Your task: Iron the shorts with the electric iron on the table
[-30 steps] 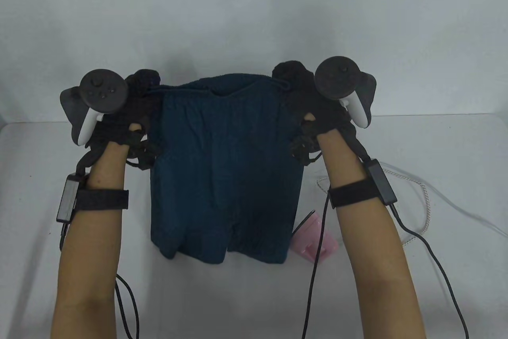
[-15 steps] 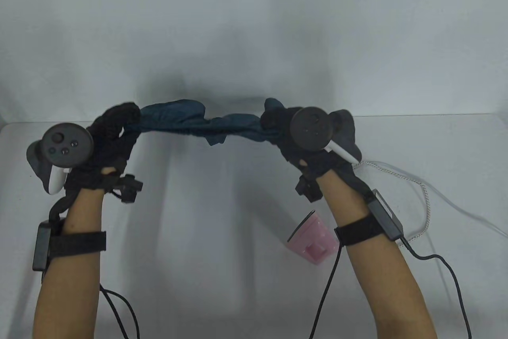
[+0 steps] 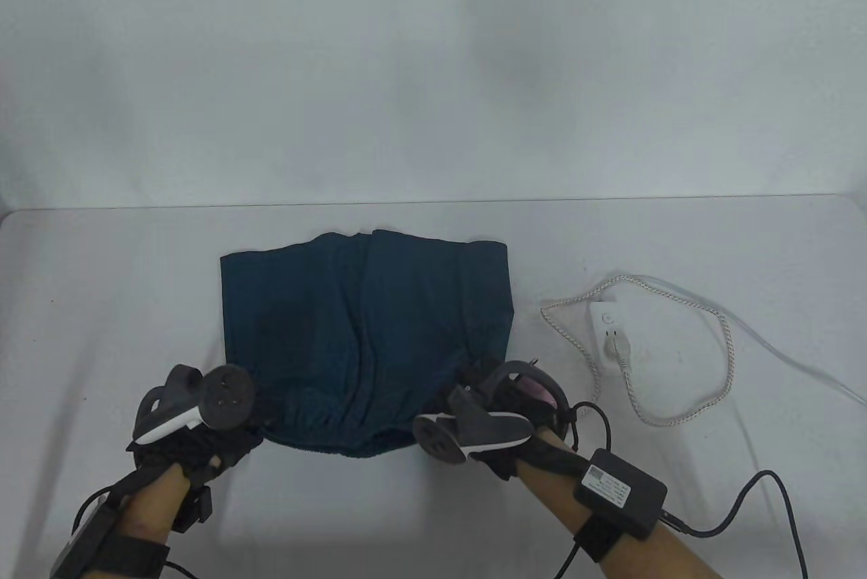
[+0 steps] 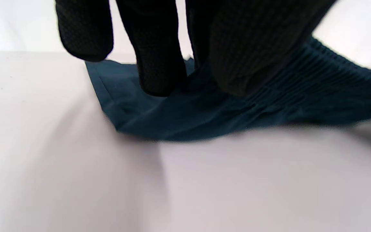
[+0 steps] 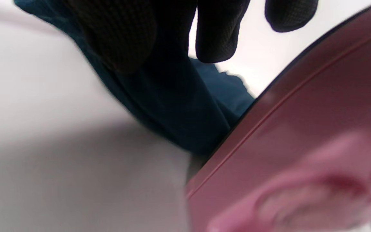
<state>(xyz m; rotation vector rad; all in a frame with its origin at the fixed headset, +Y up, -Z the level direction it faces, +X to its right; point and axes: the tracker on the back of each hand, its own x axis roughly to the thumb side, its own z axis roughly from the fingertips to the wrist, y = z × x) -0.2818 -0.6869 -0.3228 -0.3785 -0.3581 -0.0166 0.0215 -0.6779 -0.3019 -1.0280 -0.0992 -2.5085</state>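
A white table (image 3: 101, 281) carries dark teal fabric shorts (image 3: 366, 328) spread flat at its middle, elastic waistband toward the near edge. The left hand (image 3: 196, 416) in a black sensor glove holds the waistband's left corner, its grip clenched on the cloth. The right hand (image 3: 494, 416) holds the right corner the same way. A pink electric iron (image 5: 301, 161) sits just right of the shorts, touching them. A white power strip (image 3: 609, 335) with looped cord lies farther right.
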